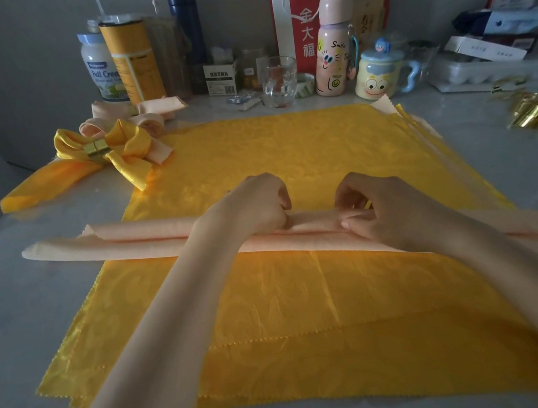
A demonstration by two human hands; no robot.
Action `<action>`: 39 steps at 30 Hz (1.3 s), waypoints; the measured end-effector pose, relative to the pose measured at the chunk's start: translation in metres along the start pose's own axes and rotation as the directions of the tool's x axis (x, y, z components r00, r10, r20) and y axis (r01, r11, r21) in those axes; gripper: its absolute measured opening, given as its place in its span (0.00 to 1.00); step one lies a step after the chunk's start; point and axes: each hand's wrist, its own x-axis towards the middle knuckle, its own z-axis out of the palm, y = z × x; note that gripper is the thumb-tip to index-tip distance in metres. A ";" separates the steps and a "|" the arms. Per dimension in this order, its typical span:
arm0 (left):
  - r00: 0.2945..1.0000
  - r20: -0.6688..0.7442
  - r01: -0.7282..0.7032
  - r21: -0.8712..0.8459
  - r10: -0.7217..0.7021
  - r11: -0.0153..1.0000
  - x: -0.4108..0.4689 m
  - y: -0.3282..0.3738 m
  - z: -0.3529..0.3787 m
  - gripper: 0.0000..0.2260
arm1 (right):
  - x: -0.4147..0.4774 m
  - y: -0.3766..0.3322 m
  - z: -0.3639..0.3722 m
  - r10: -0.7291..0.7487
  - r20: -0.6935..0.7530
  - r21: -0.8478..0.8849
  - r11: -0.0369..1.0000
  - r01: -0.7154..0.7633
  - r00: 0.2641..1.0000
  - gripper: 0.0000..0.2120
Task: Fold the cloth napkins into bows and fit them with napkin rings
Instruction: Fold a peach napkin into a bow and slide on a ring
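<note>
Pinching the peach napkin (136,242) at its middle: left hand (254,205) curled tight on the folded strip, right hand (387,209) just beside, fingertips (348,224) closed on its top fold. Lying flat beneath the fingers, yellow cloths (273,305). Far left of the fingers, finished yellow bow (101,149) in gold ring (95,146). Beyond the fingers, glass (278,82), bottles, mug (380,71). Far right, loose gold rings (534,110).

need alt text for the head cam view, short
Two bare hands, left hand and right hand, pinch the middle of a long folded peach napkin lying across a stack of yellow napkins. A finished yellow bow with a gold ring sits far left; bottles and cups line the back.
</note>
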 end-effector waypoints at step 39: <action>0.950 0.298 0.050 0.150 -0.094 0.987 -0.011 0.007 -0.011 0.18 | -0.001 -0.001 0.009 -0.015 0.232 0.060 0.998 0.001 0.973 0.06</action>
